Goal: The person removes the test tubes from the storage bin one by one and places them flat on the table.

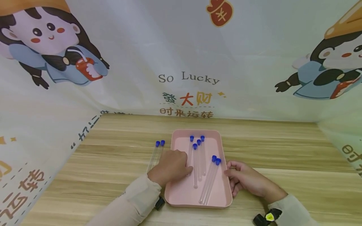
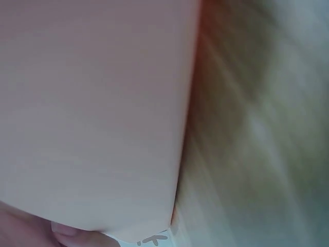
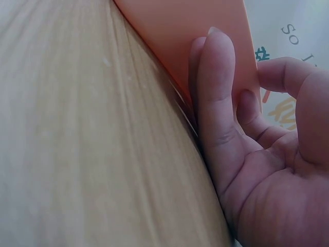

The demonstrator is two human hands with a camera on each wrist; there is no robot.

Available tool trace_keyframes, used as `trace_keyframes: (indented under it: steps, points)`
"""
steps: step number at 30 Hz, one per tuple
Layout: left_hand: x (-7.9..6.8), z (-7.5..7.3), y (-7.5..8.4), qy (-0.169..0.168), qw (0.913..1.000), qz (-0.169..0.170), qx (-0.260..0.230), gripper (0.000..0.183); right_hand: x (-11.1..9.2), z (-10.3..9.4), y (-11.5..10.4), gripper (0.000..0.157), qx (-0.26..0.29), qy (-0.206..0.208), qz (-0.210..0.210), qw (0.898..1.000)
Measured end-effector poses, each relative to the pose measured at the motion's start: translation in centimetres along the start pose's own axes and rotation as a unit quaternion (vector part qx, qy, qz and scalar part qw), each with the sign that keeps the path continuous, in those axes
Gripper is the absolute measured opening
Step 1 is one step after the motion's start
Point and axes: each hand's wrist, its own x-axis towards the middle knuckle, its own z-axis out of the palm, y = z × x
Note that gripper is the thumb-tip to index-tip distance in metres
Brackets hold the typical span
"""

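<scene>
A pink tray (image 1: 215, 201) holds several clear test tubes (image 1: 210, 182) with blue caps. My left hand (image 1: 171, 166) reaches over the tray's left rim, its thumb close to the lower end of the leftmost tube (image 1: 190, 150). Its other fingers are mostly hidden, so whether it pinches that tube does not show. In the left wrist view only fingertips (image 2: 77, 236) appear past the tray wall (image 2: 103, 113). My right hand (image 1: 249, 180) grips the tray's right side, fingers along the outer wall (image 3: 205, 15) and thumb at the rim.
Two more blue-capped tubes (image 1: 154, 155) lie left of the tray, partly behind the left hand. The wood-grain table (image 1: 282, 150) is bounded at the back and sides by a printed cloth (image 1: 135, 62).
</scene>
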Motion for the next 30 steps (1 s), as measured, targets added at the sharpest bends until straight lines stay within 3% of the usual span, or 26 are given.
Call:
trace_keyframes:
  steps: [17,30]
  points:
    - [0.0,-0.3,0.1,-0.005,0.9999,-0.016,0.004,0.046,-0.1,0.1,-0.3,0.012,-0.002,-0.002,0.001,1.000]
    - [-0.7,-1.0,0.0,0.008,0.9995,-0.017,-0.027,0.050,0.0,0.2,-0.4,0.011,-0.002,-0.004,-0.001,1.000]
